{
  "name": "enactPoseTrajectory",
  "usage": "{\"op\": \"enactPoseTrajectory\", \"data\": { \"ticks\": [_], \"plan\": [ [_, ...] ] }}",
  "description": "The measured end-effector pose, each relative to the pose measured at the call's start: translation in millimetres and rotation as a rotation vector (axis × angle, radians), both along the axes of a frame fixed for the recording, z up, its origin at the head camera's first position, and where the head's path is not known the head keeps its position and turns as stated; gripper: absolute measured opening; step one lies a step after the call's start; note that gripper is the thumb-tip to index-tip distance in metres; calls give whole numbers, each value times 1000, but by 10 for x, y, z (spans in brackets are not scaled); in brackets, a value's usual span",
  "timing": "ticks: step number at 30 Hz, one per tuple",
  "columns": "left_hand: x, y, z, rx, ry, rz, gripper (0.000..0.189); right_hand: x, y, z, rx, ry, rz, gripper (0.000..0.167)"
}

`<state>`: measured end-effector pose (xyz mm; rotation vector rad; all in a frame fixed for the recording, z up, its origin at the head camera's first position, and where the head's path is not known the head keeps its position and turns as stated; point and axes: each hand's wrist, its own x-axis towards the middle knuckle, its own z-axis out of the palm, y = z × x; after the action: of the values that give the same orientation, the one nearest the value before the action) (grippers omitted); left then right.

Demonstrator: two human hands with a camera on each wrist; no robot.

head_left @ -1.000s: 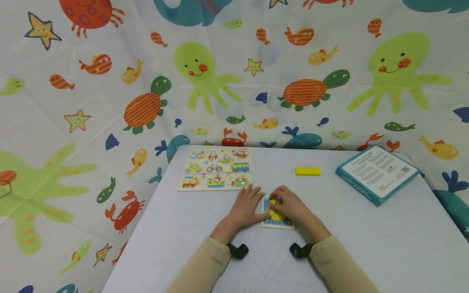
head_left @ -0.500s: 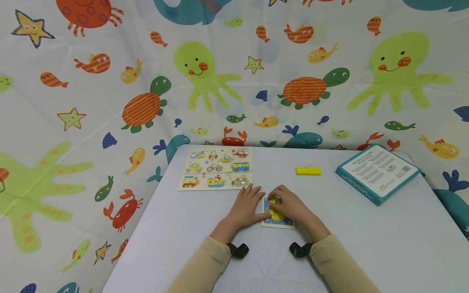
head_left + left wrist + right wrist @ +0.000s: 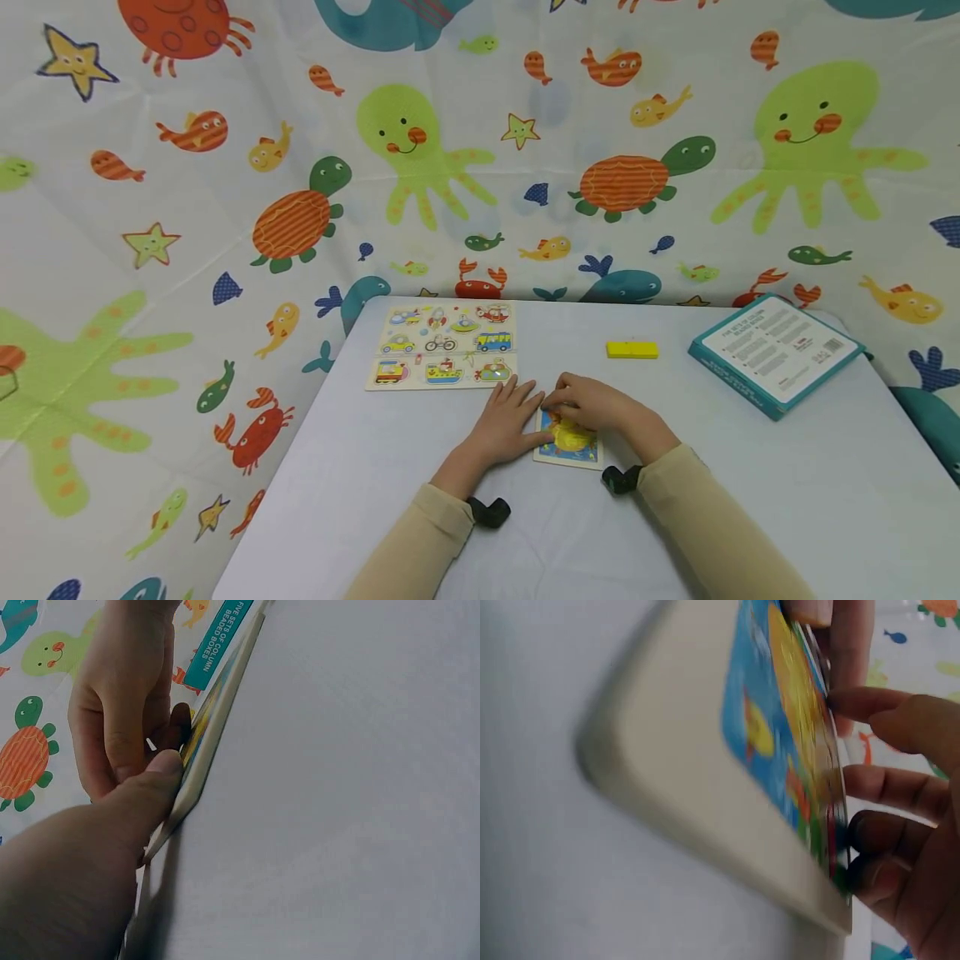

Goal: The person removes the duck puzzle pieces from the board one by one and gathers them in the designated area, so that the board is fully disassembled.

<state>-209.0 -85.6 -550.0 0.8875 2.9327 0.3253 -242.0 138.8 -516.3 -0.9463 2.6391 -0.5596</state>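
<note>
A small duck puzzle point(image 3: 568, 457) with a pale wooden frame lies on the white table. My left hand point(image 3: 504, 423) is spread along its left side, fingers straight, with the thumb point(image 3: 161, 771) over its edge. My right hand point(image 3: 596, 404) bends over the top of the puzzle and hides the duck's head. In the right wrist view its fingers point(image 3: 919, 796) have their tips at the printed face, and the yellow duck point(image 3: 799, 682) shows blurred beside them. Whether these fingers pinch a piece I cannot tell.
Behind the left hand lies a larger vehicle puzzle board point(image 3: 442, 346). A yellow block point(image 3: 632, 350) sits at the back, and a teal and white box point(image 3: 776, 350) lies at the right. A sea-animal cloth point(image 3: 480, 167) hangs behind the table.
My right hand has shifted slightly up and turned, its wrist swinging outward, so more of the duck's body shows and less of its head. The left hand has stayed put.
</note>
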Motion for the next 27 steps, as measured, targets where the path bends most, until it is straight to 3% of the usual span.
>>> {"op": "enactPoseTrajectory", "data": {
  "ticks": [6, 13, 27],
  "plan": [
    [-8, 13, -2, -11, -6, -4, 83, -99, 39, 20, 62, 34, 86, 25],
    [-16, 7, -9, 1, -25, 5, 83, -197, 38, 118, 145, 111, 263, 27],
    [-18, 23, 16, 0, -22, 5, 83, -329, 6, 85, 82, 122, 332, 26]
  ]
}}
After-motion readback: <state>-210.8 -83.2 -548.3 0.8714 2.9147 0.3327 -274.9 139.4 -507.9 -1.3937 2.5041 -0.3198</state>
